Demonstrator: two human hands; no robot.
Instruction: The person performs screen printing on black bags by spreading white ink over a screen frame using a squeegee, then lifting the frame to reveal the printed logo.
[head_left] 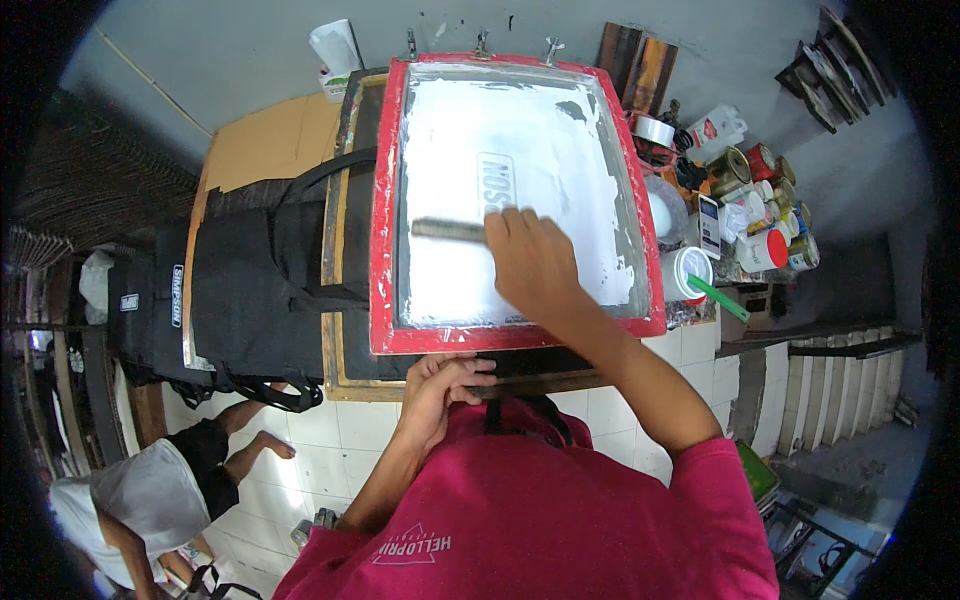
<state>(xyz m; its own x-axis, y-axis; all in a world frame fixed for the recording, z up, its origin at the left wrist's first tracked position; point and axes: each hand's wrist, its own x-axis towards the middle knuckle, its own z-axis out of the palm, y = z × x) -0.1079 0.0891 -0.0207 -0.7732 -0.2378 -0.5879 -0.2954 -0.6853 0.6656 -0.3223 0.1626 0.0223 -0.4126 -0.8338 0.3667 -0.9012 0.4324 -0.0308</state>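
A screen-printing frame (pixel 384 220) with red, paint-chipped edges lies in front of me, hinged at its far side by metal clamps (pixel 482 44). White ink covers most of its mesh (pixel 560 200), and a boxed lettering stencil shows near the middle. My right hand (pixel 535 262) is closed around a squeegee (pixel 447 231), which lies crosswise on the inked mesh with its left end showing. Below the near red edge, my left hand (pixel 440 390) has its fingers curled; whatever they hold is hidden. Black fabric (pixel 510 362) shows under the frame, on a wood-edged board (pixel 375 390).
Black bags (pixel 240 275) are laid out to the left. At right stand a white tub (pixel 686 272) with a green spatula (pixel 720 299), a phone (pixel 709 226) and several paint cans (pixel 730 172). A person in a white shirt (pixel 165 495) is at lower left.
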